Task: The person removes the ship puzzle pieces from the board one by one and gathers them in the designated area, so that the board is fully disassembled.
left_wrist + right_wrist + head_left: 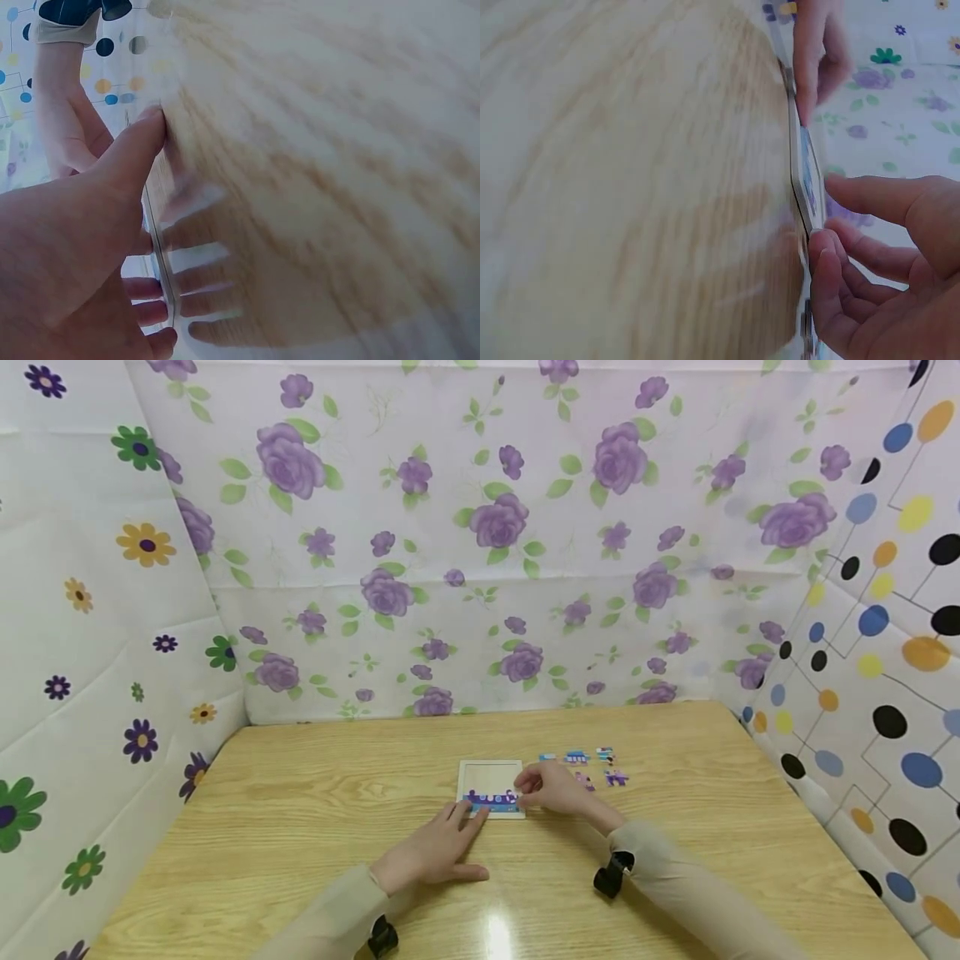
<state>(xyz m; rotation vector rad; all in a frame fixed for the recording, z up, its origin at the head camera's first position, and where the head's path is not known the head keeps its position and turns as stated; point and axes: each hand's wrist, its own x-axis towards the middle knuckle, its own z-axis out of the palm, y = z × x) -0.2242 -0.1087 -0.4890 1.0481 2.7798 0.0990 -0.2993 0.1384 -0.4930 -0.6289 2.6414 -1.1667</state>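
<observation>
A white-framed jigsaw tray lies on the table, its lower part filled with blue and purple puzzle pieces. My left hand has its fingers extended, with fingertips on the tray's lower left edge and the thumb spread away to the side. At the tray's right edge is my right hand, fingers bent and thumb apart from them. In the right wrist view, thumb and fingers stand close about the tray's edge; I cannot tell whether they pinch a piece.
Several loose jigsaw pieces lie right of the tray, some partly behind my right hand. The wooden table meets a flowered cloth at the back, with patterned cloths on both sides. A black wrist camera sits on my right sleeve.
</observation>
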